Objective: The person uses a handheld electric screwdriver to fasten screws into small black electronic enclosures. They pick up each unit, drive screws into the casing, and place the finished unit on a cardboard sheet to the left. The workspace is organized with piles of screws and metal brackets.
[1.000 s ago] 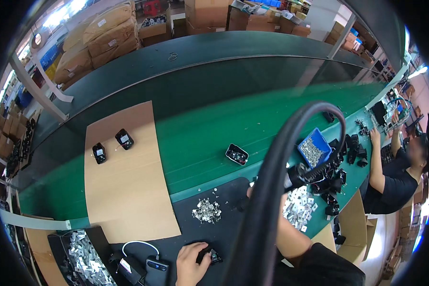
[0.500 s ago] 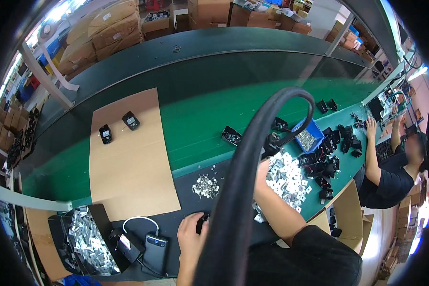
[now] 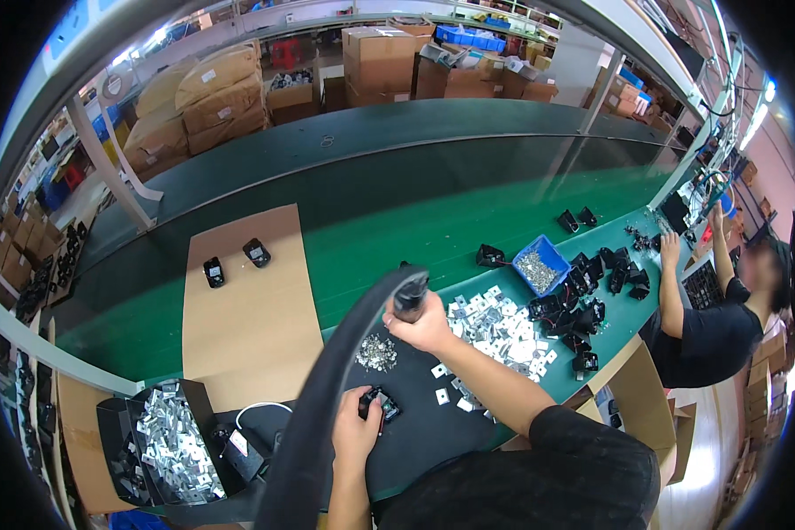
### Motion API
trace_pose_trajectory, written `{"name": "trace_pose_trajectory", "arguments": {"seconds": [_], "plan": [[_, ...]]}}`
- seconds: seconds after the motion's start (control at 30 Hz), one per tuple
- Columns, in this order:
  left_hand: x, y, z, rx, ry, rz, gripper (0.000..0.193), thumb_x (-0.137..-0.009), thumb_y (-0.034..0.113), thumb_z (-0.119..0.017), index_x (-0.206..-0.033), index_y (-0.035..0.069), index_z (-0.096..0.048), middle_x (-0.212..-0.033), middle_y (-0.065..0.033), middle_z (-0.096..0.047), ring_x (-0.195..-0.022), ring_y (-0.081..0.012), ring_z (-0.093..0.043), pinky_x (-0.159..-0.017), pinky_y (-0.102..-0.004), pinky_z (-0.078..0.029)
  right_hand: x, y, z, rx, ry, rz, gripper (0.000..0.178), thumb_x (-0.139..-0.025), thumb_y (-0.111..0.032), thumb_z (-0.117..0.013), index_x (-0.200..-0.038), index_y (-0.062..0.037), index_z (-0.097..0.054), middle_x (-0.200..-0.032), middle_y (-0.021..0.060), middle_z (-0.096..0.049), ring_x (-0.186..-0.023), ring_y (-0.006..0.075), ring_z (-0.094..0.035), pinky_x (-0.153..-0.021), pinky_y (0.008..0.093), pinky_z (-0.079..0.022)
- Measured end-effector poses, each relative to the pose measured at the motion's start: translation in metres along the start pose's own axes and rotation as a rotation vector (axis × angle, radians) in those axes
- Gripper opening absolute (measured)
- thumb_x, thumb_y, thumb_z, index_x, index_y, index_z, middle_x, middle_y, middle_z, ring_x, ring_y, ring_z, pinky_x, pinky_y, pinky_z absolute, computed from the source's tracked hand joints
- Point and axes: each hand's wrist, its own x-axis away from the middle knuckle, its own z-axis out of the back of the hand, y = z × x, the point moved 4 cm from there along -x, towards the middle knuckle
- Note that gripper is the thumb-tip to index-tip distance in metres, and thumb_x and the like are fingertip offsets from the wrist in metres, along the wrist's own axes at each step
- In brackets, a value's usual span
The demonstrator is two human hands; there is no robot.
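My right hand (image 3: 427, 327) is wrapped round the dark body of an electric screwdriver (image 3: 409, 299), held over the dark mat. From its top a thick black cable (image 3: 327, 380) arcs down close to the camera. The tip of the screwdriver is hidden. Lower down, my left hand (image 3: 355, 427) grips a small black plastic housing (image 3: 385, 405) against the dark mat (image 3: 424, 442). Between the hands and the cardboard sheet lies a small pile of screws (image 3: 376, 352). Right of my right hand, white and silver square plates (image 3: 503, 331) are heaped.
Two black units (image 3: 256, 253) lie on a cardboard sheet (image 3: 247, 344). A blue bin (image 3: 541, 265) of small metal parts stands beside several black housings (image 3: 583, 309). A black box (image 3: 172, 442) of metal pieces sits at left. At far right a co-worker (image 3: 707, 309) reaches over the bench.
My right hand has brought the screwdriver left, from beside the plate heap towards my left hand. The black housing in my left hand now shows more clearly. The view has tilted up.
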Motion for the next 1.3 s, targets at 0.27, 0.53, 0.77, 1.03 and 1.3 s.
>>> {"name": "trace_pose_trajectory", "arguments": {"seconds": [0.27, 0.53, 0.77, 1.03, 1.3], "plan": [[0.0, -0.007, 0.0, -0.078, 0.047, -0.112, 0.033, -0.073, 0.013, -0.07, -0.103, 0.002, -0.061, -0.092, -0.0131, -0.062, -0.078, -0.0252, -0.06, -0.069, -0.0335, -0.049, -0.001, -0.029, -0.025, 0.32, -0.138, 0.104, 0.031, -0.065, -0.008, -0.07, -0.094, -0.002, -0.058, -0.071, 0.0024, -0.061, -0.064, 0.0065, -0.053, -0.061, 0.0254, -0.046], [-0.016, 0.156, 0.116, 0.151, 0.488, -0.97, 0.063, -0.085, 0.048, -0.053, -0.12, -0.004, -0.049, -0.11, -0.0197, -0.056, -0.091, -0.0252, -0.055, -0.071, -0.0318, -0.045, 0.003, -0.016, -0.01, 0.341, -0.117, 0.054, 0.036, -0.065, -0.008, -0.07, -0.099, -0.0031, -0.058, -0.073, 0.004, -0.061, -0.064, 0.0079, -0.054, -0.062, 0.0251, -0.047], [-0.018, 0.311, 0.194, -0.069, 0.485, -1.429, 0.05, -0.086, 0.042, -0.046, -0.105, -0.003, -0.041, -0.097, -0.0198, -0.046, -0.081, -0.0247, -0.047, -0.069, -0.0321, -0.038, -0.001, -0.02, -0.023, 0.303, -0.151, 0.152, 0.038, -0.065, -0.007, -0.07, -0.101, -0.0028, -0.059, -0.076, 0.0053, -0.063, -0.067, 0.0099, -0.058, -0.065, 0.0263, -0.048], [-0.025, 0.306, 0.217, 0.067, 0.312, -1.319, 0.022, -0.091, 0.022, -0.033, -0.075, 0.006, -0.037, -0.073, -0.0092, -0.035, -0.067, -0.0178, -0.033, -0.063, -0.0313, -0.027, 0.002, -0.012, -0.018, 0.267, -0.145, 0.12, 0.045, -0.064, -0.007, -0.071, -0.107, -0.0041, -0.059, -0.083, 0.0077, -0.066, -0.073, 0.0132, -0.063, -0.069, 0.0271, -0.05], [-0.067, 0.313, 0.194, -0.274, 0.789, -0.932, 0.039, -0.094, 0.017, -0.03, -0.108, -0.009, -0.055, -0.11, -0.0192, -0.058, -0.097, -0.0235, -0.052, -0.087, -0.033, -0.037, -0.007, -0.002, -0.005, 0.201, -0.043, -0.007, 0.032, -0.068, -0.008, -0.066, -0.097, -0.0012, -0.054, -0.071, 0.0054, -0.058, -0.065, 0.0082, -0.056, -0.061, 0.0267, -0.047]]}}
